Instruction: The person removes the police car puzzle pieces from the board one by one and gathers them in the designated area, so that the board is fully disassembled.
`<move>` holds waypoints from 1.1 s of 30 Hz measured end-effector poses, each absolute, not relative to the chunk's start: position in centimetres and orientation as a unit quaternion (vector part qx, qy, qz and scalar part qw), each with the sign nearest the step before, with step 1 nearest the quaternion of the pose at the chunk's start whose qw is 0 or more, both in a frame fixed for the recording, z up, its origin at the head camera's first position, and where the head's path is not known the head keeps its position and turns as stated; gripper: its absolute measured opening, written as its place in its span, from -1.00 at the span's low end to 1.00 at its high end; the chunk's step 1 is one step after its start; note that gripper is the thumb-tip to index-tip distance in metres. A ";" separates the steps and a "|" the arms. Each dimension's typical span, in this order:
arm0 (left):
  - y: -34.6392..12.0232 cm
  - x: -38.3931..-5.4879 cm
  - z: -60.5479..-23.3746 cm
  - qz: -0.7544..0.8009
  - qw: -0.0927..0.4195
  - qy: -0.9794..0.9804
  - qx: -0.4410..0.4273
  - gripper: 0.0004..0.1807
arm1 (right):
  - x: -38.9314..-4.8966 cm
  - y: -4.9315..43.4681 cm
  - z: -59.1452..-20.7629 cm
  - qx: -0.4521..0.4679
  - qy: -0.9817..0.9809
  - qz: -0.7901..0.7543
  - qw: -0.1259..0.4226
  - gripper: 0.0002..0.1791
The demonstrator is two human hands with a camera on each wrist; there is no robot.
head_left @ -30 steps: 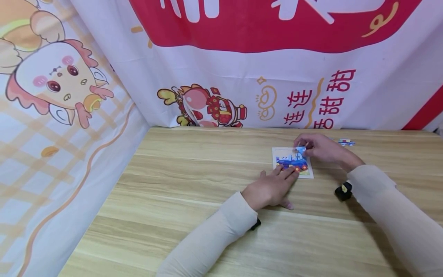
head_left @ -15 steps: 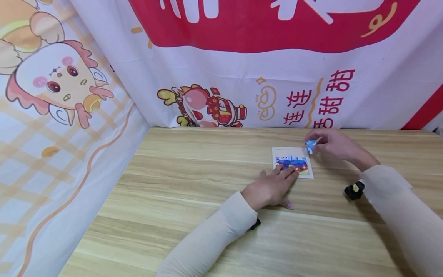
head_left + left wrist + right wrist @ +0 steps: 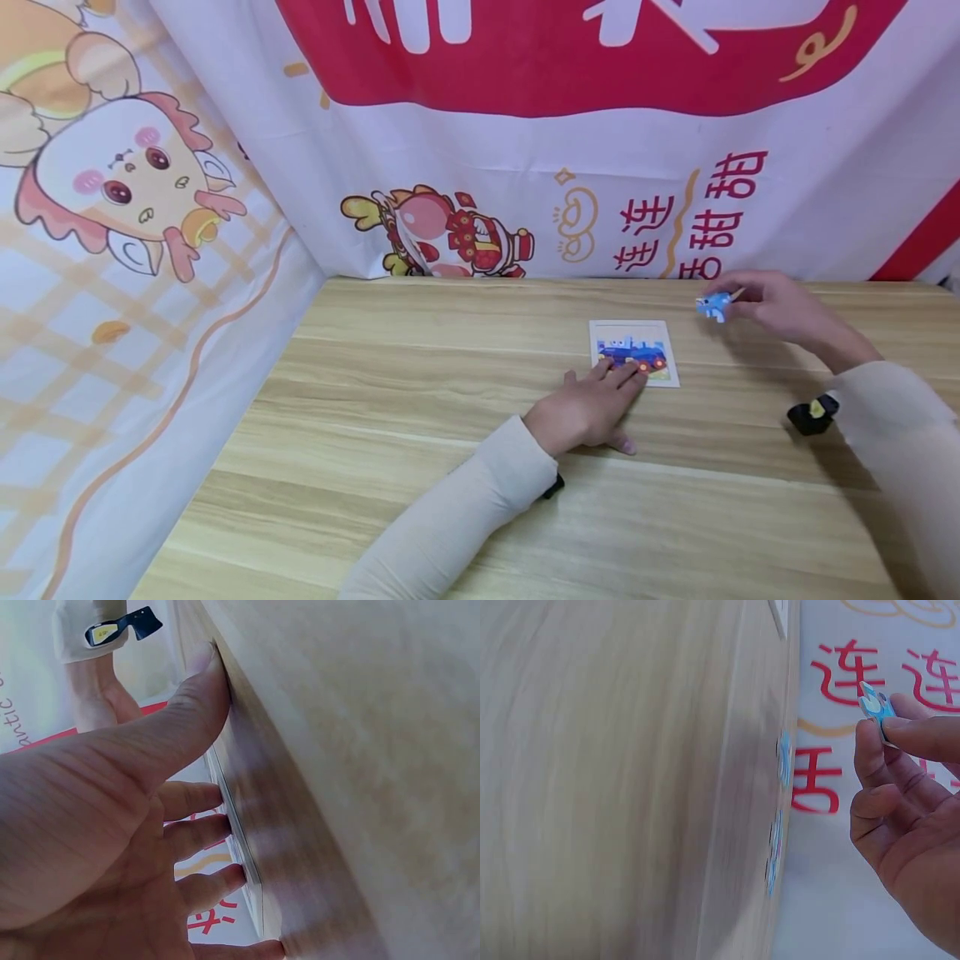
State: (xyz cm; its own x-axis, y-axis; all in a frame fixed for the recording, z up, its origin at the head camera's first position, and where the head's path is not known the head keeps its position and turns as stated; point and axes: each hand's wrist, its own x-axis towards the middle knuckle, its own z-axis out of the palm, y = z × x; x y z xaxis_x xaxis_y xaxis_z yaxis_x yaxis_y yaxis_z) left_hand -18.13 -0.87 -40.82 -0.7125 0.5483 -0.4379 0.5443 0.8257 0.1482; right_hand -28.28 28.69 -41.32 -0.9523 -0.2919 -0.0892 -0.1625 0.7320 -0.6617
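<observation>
My left hand (image 3: 588,410) lies palm down with its straight fingers resting on the lower edge of a small puzzle board (image 3: 630,328). Assembled pieces with a blue vehicle picture (image 3: 626,353) fill the board's lower part; its upper strip is pale and bare. In the left wrist view the fingertips (image 3: 234,876) press along the board's edge. To the right of the board, above the table, my right hand (image 3: 783,310) pinches a light blue puzzle piece (image 3: 712,306) between thumb and fingers. The right wrist view shows the piece's printed face tilted upward.
Loose puzzle pieces (image 3: 784,757) lie on the wooden table (image 3: 420,375) near its back edge in the right wrist view; my right hand hides them in the head view. A printed cloth (image 3: 480,142) hangs behind the table, another (image 3: 112,317) at the left.
My right hand has lifted the light blue puzzle piece off the board's upper right and carried it to the right. The left hand has stayed in place on the board.
</observation>
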 end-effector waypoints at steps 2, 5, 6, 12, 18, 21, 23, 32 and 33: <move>-0.9 -18.1 -40.8 0.007 0.239 0.925 0.295 0.08 | -28.2 29.3 -41.4 -0.117 0.927 -0.345 0.093 -0.60; -0.9 -18.1 -40.9 0.008 0.239 0.925 0.294 0.08 | -28.1 30.2 -41.5 -0.106 0.929 -0.344 0.088 -0.60; -0.9 -18.1 -40.9 0.008 0.238 0.925 0.295 0.08 | -28.1 30.5 -41.5 -0.103 0.930 -0.343 0.086 -0.60; -0.9 -18.1 -40.9 0.001 0.234 0.927 0.294 0.07 | -28.2 32.2 -41.5 -0.082 0.931 -0.349 0.074 -0.60; -0.8 -18.0 -40.9 0.001 0.232 0.927 0.295 0.07 | -28.1 34.1 -41.6 -0.036 0.926 -0.360 0.110 -0.52; -0.8 -18.0 -40.9 0.003 0.234 0.927 0.294 0.07 | -28.1 34.9 -41.7 -0.019 0.925 -0.361 0.115 -0.50; -0.8 -18.1 -41.0 0.003 0.234 0.926 0.295 0.08 | -28.2 35.4 -41.9 -0.007 0.925 -0.362 0.118 -0.49; -0.9 -18.1 -40.9 0.005 0.237 0.926 0.294 0.08 | -28.5 37.4 -43.3 0.034 0.919 -0.378 0.108 -0.52; -0.9 -18.1 -40.9 0.006 0.238 0.926 0.294 0.08 | -28.5 37.6 -43.5 0.041 0.917 -0.382 0.106 -0.52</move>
